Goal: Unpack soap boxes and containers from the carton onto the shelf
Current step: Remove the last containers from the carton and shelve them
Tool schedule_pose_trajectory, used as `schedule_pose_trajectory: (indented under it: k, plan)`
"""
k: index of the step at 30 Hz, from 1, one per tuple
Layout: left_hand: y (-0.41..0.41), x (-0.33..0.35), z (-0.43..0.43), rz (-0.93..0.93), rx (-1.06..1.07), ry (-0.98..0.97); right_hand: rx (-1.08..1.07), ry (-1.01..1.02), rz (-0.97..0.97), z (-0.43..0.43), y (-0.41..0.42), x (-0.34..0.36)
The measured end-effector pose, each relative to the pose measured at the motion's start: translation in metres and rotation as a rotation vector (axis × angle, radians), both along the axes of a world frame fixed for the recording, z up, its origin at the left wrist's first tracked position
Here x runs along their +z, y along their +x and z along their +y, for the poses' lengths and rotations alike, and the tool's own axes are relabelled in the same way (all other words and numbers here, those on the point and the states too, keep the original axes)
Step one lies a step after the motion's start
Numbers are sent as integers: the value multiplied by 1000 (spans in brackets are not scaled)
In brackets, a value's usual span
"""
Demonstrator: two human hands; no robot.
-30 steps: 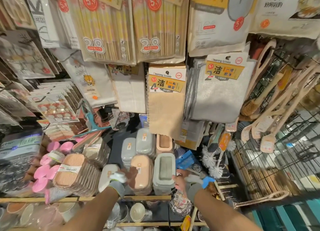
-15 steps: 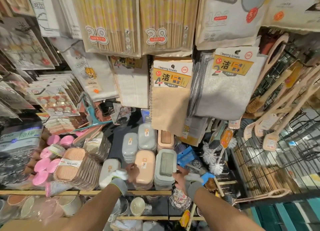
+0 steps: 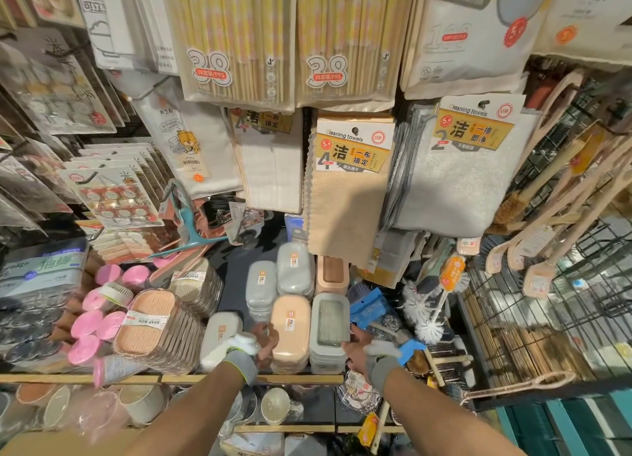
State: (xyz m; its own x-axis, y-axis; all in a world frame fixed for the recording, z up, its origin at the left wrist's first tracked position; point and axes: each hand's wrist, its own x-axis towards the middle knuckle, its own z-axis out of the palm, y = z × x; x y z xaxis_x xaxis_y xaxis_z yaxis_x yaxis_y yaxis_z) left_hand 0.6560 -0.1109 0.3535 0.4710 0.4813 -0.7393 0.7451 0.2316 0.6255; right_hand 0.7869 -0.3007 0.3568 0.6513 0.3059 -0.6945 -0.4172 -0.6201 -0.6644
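Placement step, lower centre of frame. Left hand (image 3: 265,344) curled round left side of peach soap box (image 3: 290,330), seated at shelf (image 3: 136,377) front. Right hand (image 3: 355,351) thumb against adjoining grey container (image 3: 330,329); other fingers hidden. Next, likely: square both, release.

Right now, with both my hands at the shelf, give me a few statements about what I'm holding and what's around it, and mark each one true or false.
1. The left hand holds the peach soap box. True.
2. The right hand holds nothing. False: it holds the right edge of the grey container.
3. The grey container stands directly right of the peach soap box. True.
4. The pink lids sit right of the grey container. False: they are at the far left of the shelf.
5. A pack of beige cleaning towels hangs above the soap boxes. True.
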Motion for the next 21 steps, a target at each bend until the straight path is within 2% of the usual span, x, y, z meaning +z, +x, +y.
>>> schedule_pose_trajectory:
  k: [3,6,11,17,21]
  plan:
    - [2,5,-2,-19,-28,29,9,-3,34,-1,0,0]
    - [5,-1,-4,-45,82,15,17,10,14,-1,-3,6]
    - [7,-1,-2,-37,2,129,-5,-24,-10,2,-4,11]
    - [5,7,12,-19,-34,127,42,-99,-87,-1,5,22]
    - [-4,21,26,-90,-21,-22,21,-92,-173,10,9,43]
